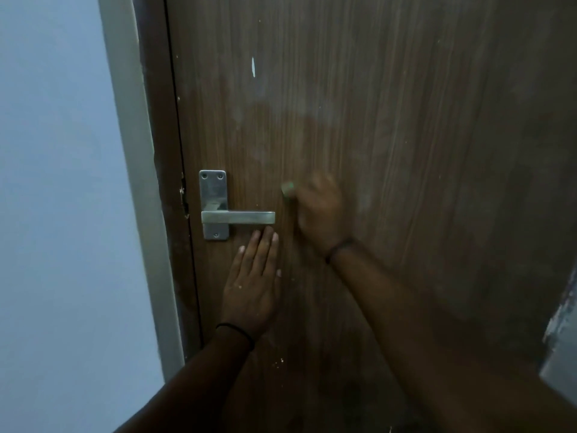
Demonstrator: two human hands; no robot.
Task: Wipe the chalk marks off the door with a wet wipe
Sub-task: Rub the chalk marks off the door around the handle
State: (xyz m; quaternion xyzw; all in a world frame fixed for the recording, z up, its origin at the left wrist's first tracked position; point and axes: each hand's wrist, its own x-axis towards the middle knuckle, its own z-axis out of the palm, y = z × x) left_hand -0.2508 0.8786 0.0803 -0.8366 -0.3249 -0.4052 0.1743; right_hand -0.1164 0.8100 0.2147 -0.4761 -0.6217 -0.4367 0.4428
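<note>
Head cam: right hand [318, 210], blurred, bunches pale-green wet wipe [288, 189] vs brown wood-grain door [406, 151] beside steel lever handle [239, 217]; left hand [254, 282] flat, empty; wipe likely soft, limp — best wadded.

The left hand [251, 287] lies flat, fingers straight, on the brown door [406, 135] just below the metal lever handle [237, 217]; the right hand [318, 210], blurred, presses a pale green wipe [288, 189] against the wood beside the lever's end; a white mark [253, 67] shows higher up.
</note>
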